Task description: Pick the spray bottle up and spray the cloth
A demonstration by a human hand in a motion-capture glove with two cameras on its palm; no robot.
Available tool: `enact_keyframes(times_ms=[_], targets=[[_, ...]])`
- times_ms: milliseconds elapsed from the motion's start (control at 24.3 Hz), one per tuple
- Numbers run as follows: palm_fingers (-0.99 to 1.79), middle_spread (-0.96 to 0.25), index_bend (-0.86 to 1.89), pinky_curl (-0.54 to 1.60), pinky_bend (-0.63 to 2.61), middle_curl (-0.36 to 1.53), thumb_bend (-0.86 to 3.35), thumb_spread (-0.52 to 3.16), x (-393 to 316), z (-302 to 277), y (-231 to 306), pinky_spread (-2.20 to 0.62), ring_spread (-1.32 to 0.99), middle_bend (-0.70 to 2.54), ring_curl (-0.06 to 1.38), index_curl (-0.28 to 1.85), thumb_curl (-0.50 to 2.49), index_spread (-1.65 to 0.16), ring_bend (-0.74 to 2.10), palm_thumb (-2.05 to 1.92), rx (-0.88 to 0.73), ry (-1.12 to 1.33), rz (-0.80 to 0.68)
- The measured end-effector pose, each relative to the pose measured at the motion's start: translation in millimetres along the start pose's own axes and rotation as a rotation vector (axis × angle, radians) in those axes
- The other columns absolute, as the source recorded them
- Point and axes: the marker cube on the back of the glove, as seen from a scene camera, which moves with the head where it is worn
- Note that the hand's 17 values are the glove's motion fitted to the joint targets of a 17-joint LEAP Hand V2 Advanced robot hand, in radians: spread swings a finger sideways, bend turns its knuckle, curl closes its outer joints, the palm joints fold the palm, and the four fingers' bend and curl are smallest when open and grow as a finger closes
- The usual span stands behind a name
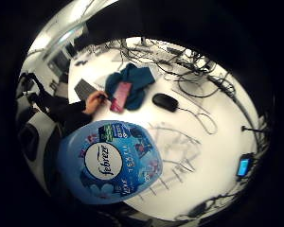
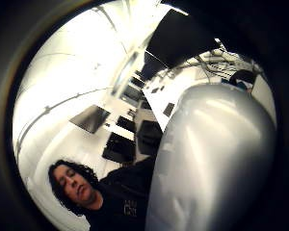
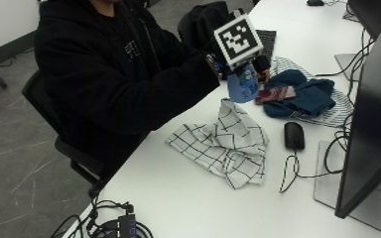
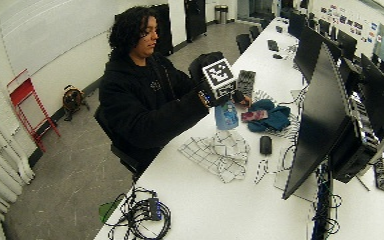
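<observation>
My gloved right hand (image 3: 222, 65) grips a blue Febreze spray bottle (image 3: 243, 85) by its upper part and holds it in the air. The bottle hangs just above the far end of a white cloth with a black grid (image 3: 226, 145), which lies crumpled on the white table (image 3: 177, 198). In the little finger side palm view the bottle's labelled body (image 1: 109, 163) is close, with the grid cloth (image 1: 176, 152) on the table beyond it. A pale rounded part of the bottle (image 2: 212, 163) fills the thumb side palm view. The wide outside view shows the bottle (image 4: 226, 116) over the cloth (image 4: 218, 152).
A teal cloth (image 3: 304, 96) with a pink flat thing (image 3: 276, 94) on it lies behind the bottle; the person's bare left hand (image 1: 94, 101) touches the pink thing. A black mouse (image 3: 294, 135) and its cable lie right of the grid cloth. A monitor (image 3: 369, 114) stands at the right, a keyboard (image 3: 266, 38) behind.
</observation>
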Motion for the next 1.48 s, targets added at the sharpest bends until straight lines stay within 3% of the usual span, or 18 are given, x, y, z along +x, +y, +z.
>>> enact_keyframes(times_ms=[247,617,1481], targets=[[1.4,-0.2,0.24,0.4,0.47,0.55,-0.03,0.52,60,67,-32,-0.33,-0.22,0.69,0.48,0.55,0.71,-0.27,0.79,0.92,0.37,-0.148,0.206],[1.4,-0.2,0.22,0.41,0.5,0.55,-0.03,0.52,100,112,-23,-0.32,-0.22,0.69,0.48,0.55,0.72,-0.27,0.79,0.93,0.365,-0.236,0.307],[1.4,-0.21,0.2,0.41,0.49,0.55,-0.03,0.52,107,124,-16,-0.34,-0.22,0.71,0.48,0.56,0.73,-0.28,0.8,0.93,0.397,-0.263,0.263]])
